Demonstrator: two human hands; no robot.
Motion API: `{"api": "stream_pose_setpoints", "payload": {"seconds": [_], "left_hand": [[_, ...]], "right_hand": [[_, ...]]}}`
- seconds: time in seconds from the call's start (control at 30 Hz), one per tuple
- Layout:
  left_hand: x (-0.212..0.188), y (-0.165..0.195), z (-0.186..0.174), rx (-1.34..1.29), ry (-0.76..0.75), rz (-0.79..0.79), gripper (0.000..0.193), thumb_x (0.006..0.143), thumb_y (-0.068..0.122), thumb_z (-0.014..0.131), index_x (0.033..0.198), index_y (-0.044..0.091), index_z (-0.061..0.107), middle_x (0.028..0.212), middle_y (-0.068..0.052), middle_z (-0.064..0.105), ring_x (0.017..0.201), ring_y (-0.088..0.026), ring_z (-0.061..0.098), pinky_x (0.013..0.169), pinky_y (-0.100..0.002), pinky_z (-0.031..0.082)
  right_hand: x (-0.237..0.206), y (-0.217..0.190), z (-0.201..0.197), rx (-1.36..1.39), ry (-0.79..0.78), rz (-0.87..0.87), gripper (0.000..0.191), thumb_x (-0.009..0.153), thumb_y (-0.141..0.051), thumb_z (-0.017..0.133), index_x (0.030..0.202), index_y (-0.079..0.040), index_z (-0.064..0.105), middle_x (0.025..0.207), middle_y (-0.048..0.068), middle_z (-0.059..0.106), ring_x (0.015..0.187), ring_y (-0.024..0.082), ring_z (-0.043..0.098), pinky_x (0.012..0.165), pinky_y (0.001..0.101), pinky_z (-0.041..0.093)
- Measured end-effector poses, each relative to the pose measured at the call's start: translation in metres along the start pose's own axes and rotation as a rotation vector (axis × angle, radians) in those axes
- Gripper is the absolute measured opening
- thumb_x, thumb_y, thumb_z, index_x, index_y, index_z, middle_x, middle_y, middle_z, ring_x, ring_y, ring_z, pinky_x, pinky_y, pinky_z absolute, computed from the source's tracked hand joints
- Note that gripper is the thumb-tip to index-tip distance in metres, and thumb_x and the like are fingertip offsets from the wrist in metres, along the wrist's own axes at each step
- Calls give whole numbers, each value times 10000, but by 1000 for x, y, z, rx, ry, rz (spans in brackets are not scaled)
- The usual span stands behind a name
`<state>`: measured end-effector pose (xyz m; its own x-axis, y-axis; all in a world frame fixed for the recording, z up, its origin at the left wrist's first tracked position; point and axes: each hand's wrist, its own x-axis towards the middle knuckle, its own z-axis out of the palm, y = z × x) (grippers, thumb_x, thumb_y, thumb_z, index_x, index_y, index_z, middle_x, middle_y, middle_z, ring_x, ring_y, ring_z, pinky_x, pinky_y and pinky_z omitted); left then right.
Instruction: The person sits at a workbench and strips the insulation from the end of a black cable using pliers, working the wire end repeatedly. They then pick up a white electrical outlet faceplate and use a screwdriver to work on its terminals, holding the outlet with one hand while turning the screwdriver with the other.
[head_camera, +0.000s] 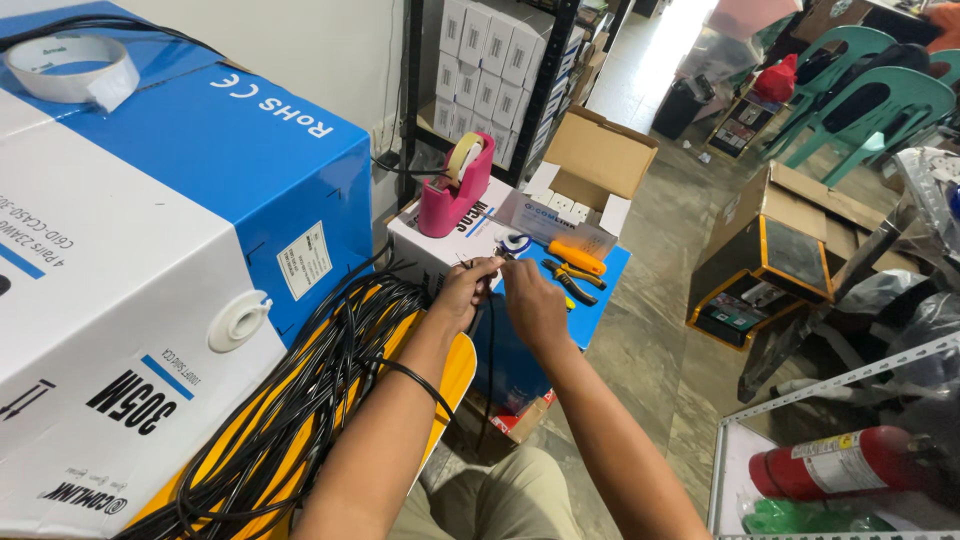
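Lower right of the frame: red fire extinguisher (845, 462), lying on its side by a white wire rack (800, 400).

Lower left: bundle of black cable (300, 410), many loops, heaped on a yellow chair seat (455, 365); one strand crosses the left forearm.

Left edge: large blue and white carton (150, 270) with a round white outlet in its side; a roll of white tape (72, 68) rests on its top, upper left.

Centre: left hand (465, 290) and right hand (530, 300), close together, both pinching the end of the black cable, its thin wires fanned out between the fingertips. Fingers narrow, closed on the cable end. The cable hangs down from the hands, in front of a blue box (590, 300) serving as the surface.

Just beyond the hands, on that surface: orange-handled crimping tool (577, 258); yellow and black pliers (570, 280).

Centre, further: pink tape dispenser (455, 190) standing on a white box (440, 245).

Behind: open cardboard box (598, 155).

Upper centre: shelf of stacked small white boxes (485, 70).

Upper right: green plastic chairs (880, 100).
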<state>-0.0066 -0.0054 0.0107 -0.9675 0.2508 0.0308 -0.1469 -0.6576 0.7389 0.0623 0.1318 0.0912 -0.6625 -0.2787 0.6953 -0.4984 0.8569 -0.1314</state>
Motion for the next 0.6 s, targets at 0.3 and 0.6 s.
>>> {"api": "stream_pose_setpoints", "payload": {"seconds": [0.3, 0.6], "left_hand": [[-9, 10, 11, 51, 14, -25, 110, 876, 229, 748, 859, 122, 733, 719, 76, 672, 512, 5, 409, 443, -190, 255], [-10, 8, 9, 94, -2, -104, 189, 882, 242, 805, 786, 139, 680, 689, 83, 554, 519, 1, 409, 430, -188, 268]], "right_hand": [[0, 7, 13, 1338, -215, 1130, 313, 1058, -345, 585, 1013, -45, 663, 761, 64, 617, 477, 149, 484, 409, 296, 381], [-12, -4, 0, 78, 122, 53, 164, 1019, -191, 659, 994, -38, 606, 868, 146, 680, 670, 313, 640, 558, 413, 494]]}}
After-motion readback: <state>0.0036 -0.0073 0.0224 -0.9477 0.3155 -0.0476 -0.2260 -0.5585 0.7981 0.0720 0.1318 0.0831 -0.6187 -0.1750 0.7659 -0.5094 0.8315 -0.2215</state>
